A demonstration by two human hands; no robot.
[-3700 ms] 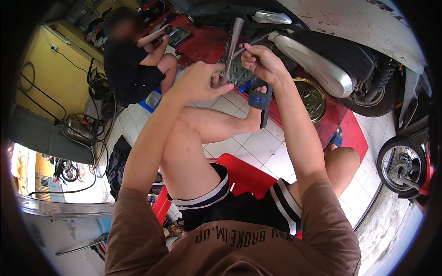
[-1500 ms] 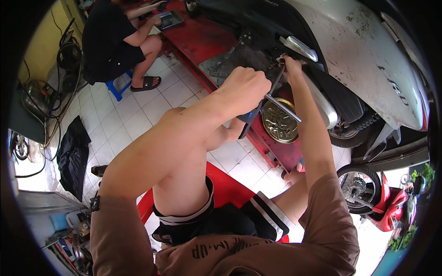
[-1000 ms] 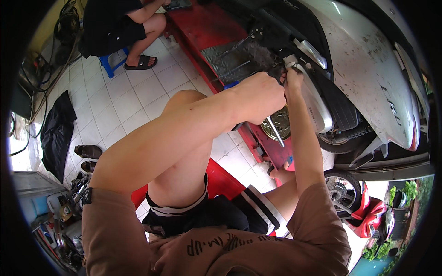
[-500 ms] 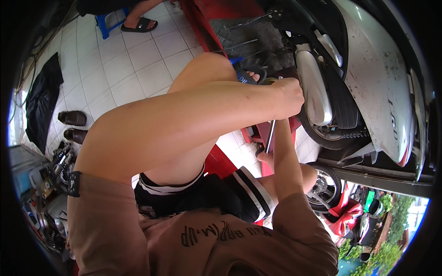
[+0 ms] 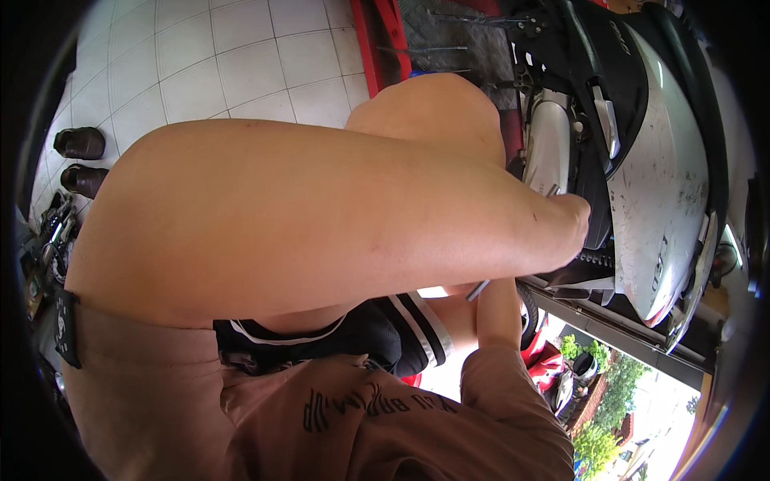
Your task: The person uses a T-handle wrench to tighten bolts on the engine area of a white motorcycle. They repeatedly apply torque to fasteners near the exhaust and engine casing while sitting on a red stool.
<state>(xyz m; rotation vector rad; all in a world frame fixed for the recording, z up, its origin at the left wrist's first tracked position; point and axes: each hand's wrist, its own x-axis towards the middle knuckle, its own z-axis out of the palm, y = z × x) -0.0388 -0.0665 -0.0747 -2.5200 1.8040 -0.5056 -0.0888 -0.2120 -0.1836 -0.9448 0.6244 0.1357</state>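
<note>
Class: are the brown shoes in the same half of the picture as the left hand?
No: the brown shoes are at far left, the left hand right of centre.

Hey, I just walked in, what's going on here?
A person in a brown shirt is beside a scuffed silver-and-black motorbike. The left hand looks closed around a metal rod, one end of which sticks out below the left forearm. That forearm hides the right hand. Dark shoes stand on the tiled floor to the left.
</note>
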